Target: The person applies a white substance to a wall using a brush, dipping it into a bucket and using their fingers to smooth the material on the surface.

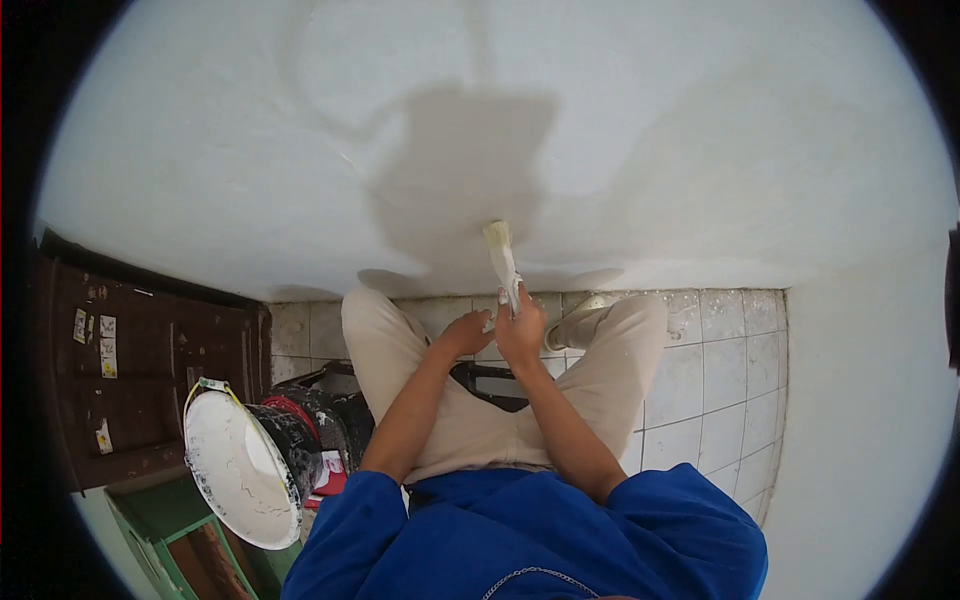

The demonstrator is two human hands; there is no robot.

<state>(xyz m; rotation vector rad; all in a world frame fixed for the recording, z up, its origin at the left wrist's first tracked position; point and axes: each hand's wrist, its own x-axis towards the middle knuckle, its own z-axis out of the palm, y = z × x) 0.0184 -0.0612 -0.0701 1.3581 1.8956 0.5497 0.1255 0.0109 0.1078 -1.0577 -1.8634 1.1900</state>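
My right hand (pixel 522 328) is wrapped round a paintbrush (pixel 502 258) smeared with white paint. The brush points away from me, its pale bristles overlapping the lower part of the white wall (pixel 640 130) in this view. Close beside it, my left hand (pixel 465 334) is closed, with a whitish bit at its fingertips that I cannot make out. Both hands are between my knees, above the tiled floor. White smears show on the fingers of my right hand.
A paint-spattered bucket (pixel 222 465) with white paint inside stands at my left, near a dark brown door (pixel 135 350) with stickers. Pale, speckled floor tiles (pixel 705 380) reach the right wall (pixel 860 400). A green frame (pixel 160 530) is at lower left.
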